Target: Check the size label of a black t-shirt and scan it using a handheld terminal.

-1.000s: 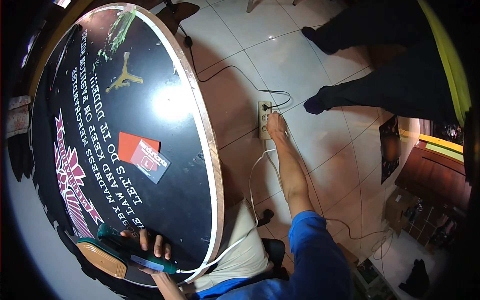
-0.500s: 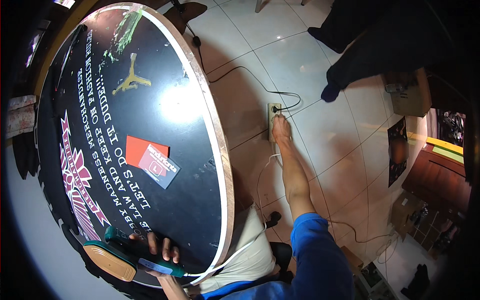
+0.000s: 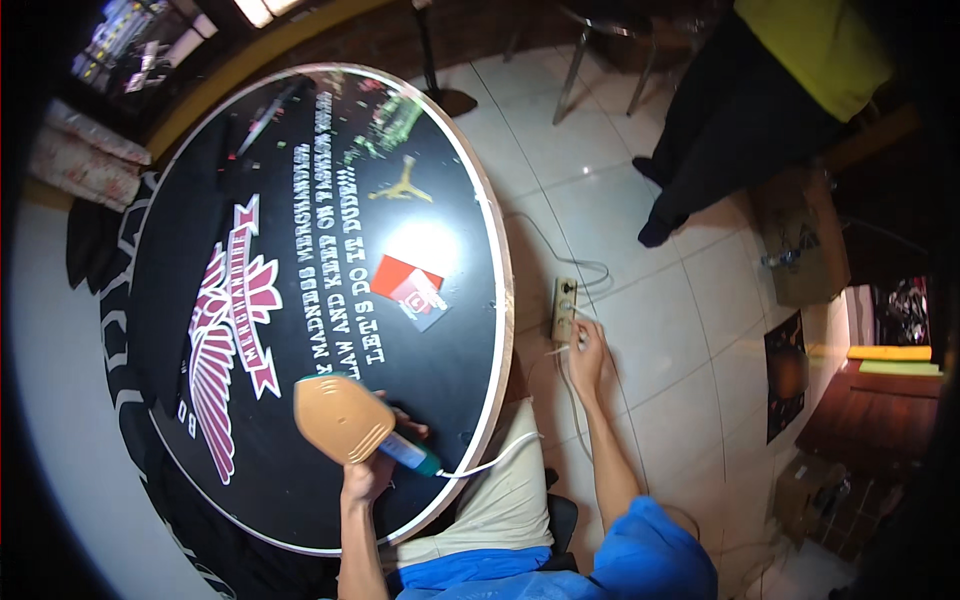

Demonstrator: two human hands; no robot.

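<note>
My left hand [image 3: 366, 482] is closed around the dark green handle of a clothes iron [image 3: 338, 420] above the near part of the round table. Its gold-coloured soleplate is turned up toward me. A white cord [image 3: 495, 462] runs from the handle over the table's edge. To the right, my right hand [image 3: 589, 350] is just past the near end of a power strip [image 3: 563, 312] on the floor. Its fingers are pinched on a thin white cord, and a short piece sticks out to the left. Fingers hide any plug there.
The round black table [image 3: 440, 400] has a pale rim and printed lettering. A red card [image 3: 402, 272] and a grey card [image 3: 420, 305] lie on it. A dark plug sits in the strip's far end. A person in dark trousers [image 3: 690, 150] is at the upper right, near cardboard boxes [image 3: 800, 250].
My right hand has drawn back from the power strip's sockets, pinching the white cord. My left hand has turned the iron so its soleplate faces up more. The view has shifted too.
</note>
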